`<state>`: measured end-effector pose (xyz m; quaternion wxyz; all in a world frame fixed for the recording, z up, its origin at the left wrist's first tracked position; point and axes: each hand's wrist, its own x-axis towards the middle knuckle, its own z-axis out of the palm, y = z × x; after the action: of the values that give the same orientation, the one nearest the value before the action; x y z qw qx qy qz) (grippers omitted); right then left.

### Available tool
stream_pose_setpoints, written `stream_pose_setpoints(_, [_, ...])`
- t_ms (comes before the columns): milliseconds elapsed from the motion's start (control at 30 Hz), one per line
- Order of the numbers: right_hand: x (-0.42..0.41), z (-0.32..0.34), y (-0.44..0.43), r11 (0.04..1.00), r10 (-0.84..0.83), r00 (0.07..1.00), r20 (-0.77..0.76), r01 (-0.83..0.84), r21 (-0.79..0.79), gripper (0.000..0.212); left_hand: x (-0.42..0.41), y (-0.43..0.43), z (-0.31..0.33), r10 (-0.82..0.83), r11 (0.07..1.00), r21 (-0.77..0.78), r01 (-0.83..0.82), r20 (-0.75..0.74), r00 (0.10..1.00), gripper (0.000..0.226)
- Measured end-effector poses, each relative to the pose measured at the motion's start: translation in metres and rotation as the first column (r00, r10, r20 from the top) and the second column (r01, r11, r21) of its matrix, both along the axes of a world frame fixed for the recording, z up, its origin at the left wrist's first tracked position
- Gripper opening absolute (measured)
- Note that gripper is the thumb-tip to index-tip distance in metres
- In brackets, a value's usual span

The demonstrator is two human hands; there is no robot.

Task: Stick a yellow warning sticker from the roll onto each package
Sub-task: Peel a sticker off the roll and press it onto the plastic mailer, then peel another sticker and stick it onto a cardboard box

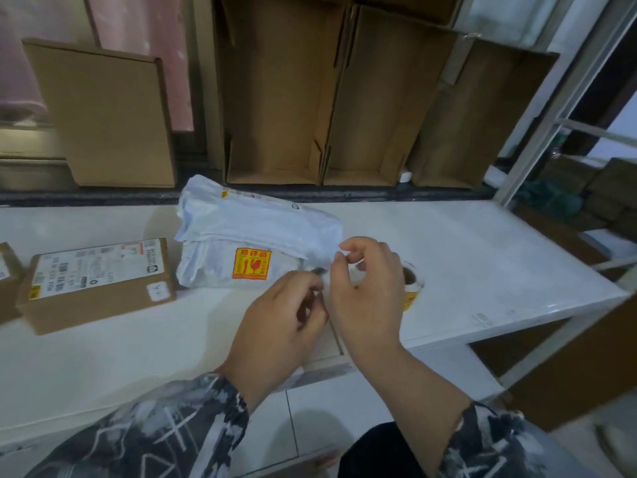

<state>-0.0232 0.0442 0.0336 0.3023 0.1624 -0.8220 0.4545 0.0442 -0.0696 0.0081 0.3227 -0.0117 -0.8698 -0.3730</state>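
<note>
A white plastic mailer package [255,222] lies mid-table with a yellow warning sticker [251,263] stuck on its front. Left of it sits a cardboard package [100,284] with a shipping label and a small yellow sticker [34,292] at its corner. The sticker roll [412,284] stands on the table, partly hidden behind my right hand [368,298]. My right hand pinches a white strip of the roll's paper between thumb and fingers. Close beside it, my left hand [279,326] pinches the same strip; its fingertips are blurred.
A second cardboard package [7,270] shows at the far left edge. Flattened and open cardboard boxes [275,98] lean along the back, behind the white table [465,257]. A metal rack frame [551,115] rises at the right, with more cartons beyond.
</note>
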Motion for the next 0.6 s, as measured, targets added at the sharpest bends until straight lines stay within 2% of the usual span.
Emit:
stream_pose_setpoints(67, [-0.015, -0.002, 0.022, 0.987, -0.137, 0.99, 0.028, 0.134, 0.085, 0.019, -0.01, 0.012, 0.001, -0.054, 0.999, 0.011, 0.054, 0.043, 0.998, 0.015])
stream_pose_setpoints(133, [-0.028, -0.007, 0.039, 0.962, -0.228, 0.97, 0.082, 0.211, 0.176, 0.027, -0.024, 0.021, 0.0, -0.082, 0.996, -0.01, 0.085, 0.153, 0.985, 0.022])
stream_pose_setpoints(233, [-0.037, -0.014, 0.05, 0.907, -0.304, 0.944, 0.124, 0.248, 0.34, 0.046, -0.042, 0.035, -0.003, -0.034, 0.983, -0.156, 0.094, 0.348, 0.937, 0.037])
stream_pose_setpoints(300, [-0.038, -0.018, 0.054, 0.862, -0.323, 0.94, 0.108, 0.246, 0.443, 0.048, -0.052, 0.044, -0.005, -0.018, 0.98, -0.175, 0.098, 0.41, 0.912, 0.038])
stream_pose_setpoints(433, [-0.043, -0.023, 0.067, 0.864, -0.256, 0.958, 0.129, 0.167, 0.475, 0.029, -0.07, 0.055, -0.01, -0.022, 0.994, -0.091, 0.065, 0.41, 0.912, 0.034])
stream_pose_setpoints(533, [-0.05, -0.028, 0.084, 0.889, -0.156, 0.979, 0.134, 0.08, 0.452, 0.023, -0.076, 0.061, -0.004, -0.109, 0.993, 0.088, 0.079, 0.413, 0.904, 0.036])
stream_pose_setpoints(600, [-0.053, -0.028, 0.097, 0.901, -0.066, 0.988, 0.141, -0.002, 0.434, 0.025, -0.081, 0.062, -0.006, -0.173, 0.976, 0.192, 0.099, 0.42, 0.891, 0.047])
